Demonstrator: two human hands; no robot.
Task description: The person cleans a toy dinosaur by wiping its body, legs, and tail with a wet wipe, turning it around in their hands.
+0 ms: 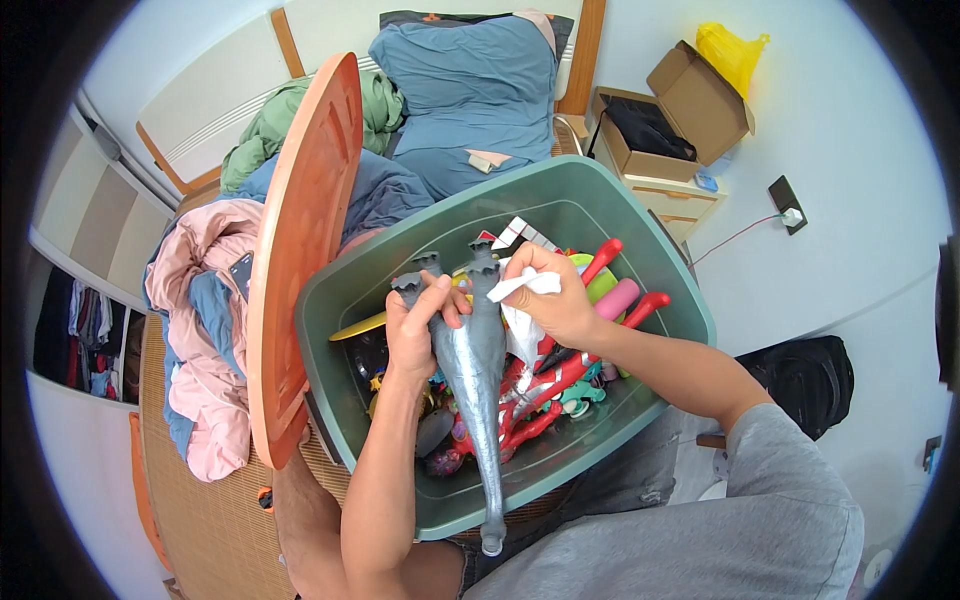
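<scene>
A grey toy dinosaur lies belly-up over the green bin, its stubby legs pointing away from me and its long tapering end hanging toward my lap. My left hand is closed around it near the legs on the left. In my right hand a white tissue is pinched against the legs on the right side. Beneath the dinosaur, the bin holds a red and silver toy figure, a pink cylinder and several small coloured toys.
An orange lid stands upright against the bin's left side. Behind is a bed with a blue pillow and a pink blanket. An open cardboard box sits on a nightstand at right; a black bag lies on the floor.
</scene>
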